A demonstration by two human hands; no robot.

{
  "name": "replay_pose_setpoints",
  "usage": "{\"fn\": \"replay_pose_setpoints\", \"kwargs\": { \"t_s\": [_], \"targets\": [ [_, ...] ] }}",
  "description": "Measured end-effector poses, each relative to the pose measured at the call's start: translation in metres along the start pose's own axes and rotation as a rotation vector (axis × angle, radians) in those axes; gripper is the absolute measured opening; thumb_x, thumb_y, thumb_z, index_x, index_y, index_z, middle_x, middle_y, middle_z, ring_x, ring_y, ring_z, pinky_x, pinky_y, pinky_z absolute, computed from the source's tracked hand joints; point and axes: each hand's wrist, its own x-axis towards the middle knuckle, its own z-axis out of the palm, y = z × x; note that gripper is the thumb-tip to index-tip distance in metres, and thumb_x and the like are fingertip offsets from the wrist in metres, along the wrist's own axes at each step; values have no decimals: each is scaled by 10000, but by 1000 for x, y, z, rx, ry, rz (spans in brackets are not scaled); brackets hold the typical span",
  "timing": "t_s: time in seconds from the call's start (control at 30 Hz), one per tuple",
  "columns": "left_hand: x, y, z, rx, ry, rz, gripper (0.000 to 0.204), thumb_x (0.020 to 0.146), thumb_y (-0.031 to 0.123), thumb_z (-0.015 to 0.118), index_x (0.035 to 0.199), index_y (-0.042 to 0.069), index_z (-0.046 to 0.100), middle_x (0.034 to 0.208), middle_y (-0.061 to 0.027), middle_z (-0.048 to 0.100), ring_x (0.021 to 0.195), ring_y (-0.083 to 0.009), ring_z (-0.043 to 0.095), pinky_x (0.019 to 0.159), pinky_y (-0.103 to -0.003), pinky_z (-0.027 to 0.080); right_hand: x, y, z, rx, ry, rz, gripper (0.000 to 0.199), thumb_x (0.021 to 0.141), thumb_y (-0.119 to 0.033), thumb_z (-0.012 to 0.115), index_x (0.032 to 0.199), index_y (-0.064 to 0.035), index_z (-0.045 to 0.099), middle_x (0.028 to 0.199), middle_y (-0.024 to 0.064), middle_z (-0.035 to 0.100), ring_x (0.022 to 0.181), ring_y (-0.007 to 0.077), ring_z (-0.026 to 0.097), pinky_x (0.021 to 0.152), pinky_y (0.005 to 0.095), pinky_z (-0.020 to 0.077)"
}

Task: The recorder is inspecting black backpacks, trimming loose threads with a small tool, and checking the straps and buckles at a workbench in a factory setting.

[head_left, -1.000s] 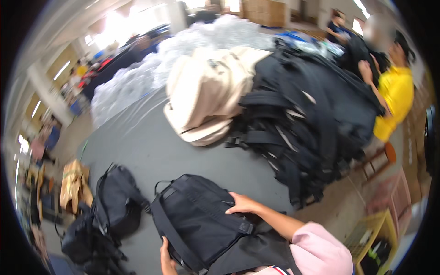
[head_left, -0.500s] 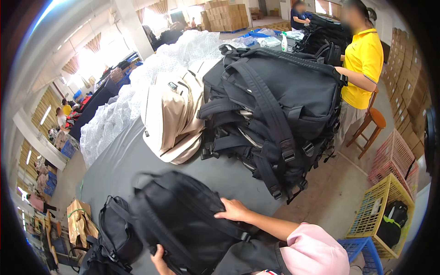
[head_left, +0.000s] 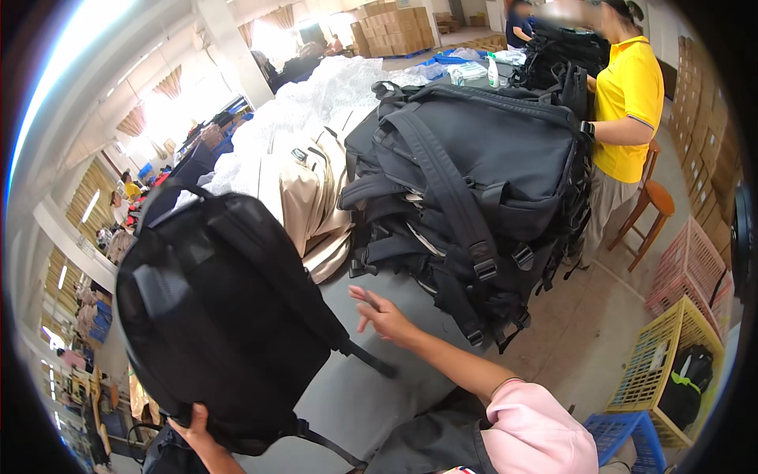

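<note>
A black backpack [head_left: 229, 316] is lifted upright at the left, its padded straps facing right and one strap dangling low. My left hand [head_left: 194, 433] grips its bottom edge. Beside the pack, my right hand [head_left: 380, 317] hovers over the grey table cover [head_left: 347, 426] with fingers spread, holding nothing. Beyond it rises a tall stack of black backpacks [head_left: 482, 174] with buckled straps hanging down. Cream backpacks [head_left: 308, 189] lean against that stack, partly hidden by the lifted pack. Another dark bag [head_left: 170, 454] shows under my left forearm.
Clear bubble wrap [head_left: 324, 83] heaps at the back. A person in a yellow shirt [head_left: 628, 95] stands at the right of the stack, near a wooden stool [head_left: 655, 201]. Pink [head_left: 688, 265], yellow [head_left: 651, 363] and blue crates [head_left: 632, 434] stand on the floor at right.
The backpack has been raised off the table and swung left, now blocking part of the cream bags. My right hand has let go of it; my left still holds on.
</note>
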Motion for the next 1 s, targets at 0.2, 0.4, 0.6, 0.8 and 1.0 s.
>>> {"fn": "replay_pose_setpoints", "kwargs": {
  "t_s": [0.2, 0.4, 0.6, 0.8, 1.0],
  "targets": [
    [142, -20, -33, 28, -256, 208, 647, 723, 252, 792, 1241, -23, 519, 1131, -94, 599, 954, -228, 595, 881, -324, 461, 30, -11, 17, 203, -266, -13, 375, 877, -102, 606, 1231, -4, 534, 1043, 75, 648, 746, 63, 602, 586, 223, 452],
    [212, 136, 123, 503, -259, 586, 359, 828, 90, 614, 1143, -75, 569, 1044, -146, 655, 948, -224, 614, 893, -330, 449, 3, -52, 36, 437, -165, -250, 177, 885, -75, 598, 1040, 11, 614, 934, 52, 663, 801, 108, 627, 680, 258, 505],
    [254, 284, 291, 130, -393, 1180, 613, 884, 210, 607, 1416, 39, 356, 1439, -170, 382, 1332, -259, 363, 1095, -365, 264, 11, -163, 51, 574, 207, -418, 196, 941, -101, 514, 1116, -13, 527, 993, 58, 620, 855, 145, 619, 717, 279, 510],
    [163, 219, 345, 62, -698, 450, 515, 889, 162, 602, 1378, 151, 443, 1320, -120, 532, 1277, -252, 444, 1055, -389, 336, 77, -180, 35, 858, 415, -527, 208, 921, -193, 581, 1063, -41, 576, 748, -7, 604, 590, 46, 514, 506, 215, 405],
    [85, 142, 365, 695, -1145, 825, 765, 787, 403, 654, 1425, 129, 331, 1375, -169, 438, 1272, -319, 406, 1088, -486, 197, 133, -145, 12, 631, 664, -855, 127, 890, -119, 630, 916, -54, 523, 894, 99, 632, 708, 76, 575, 463, 195, 375]
  ]
}}
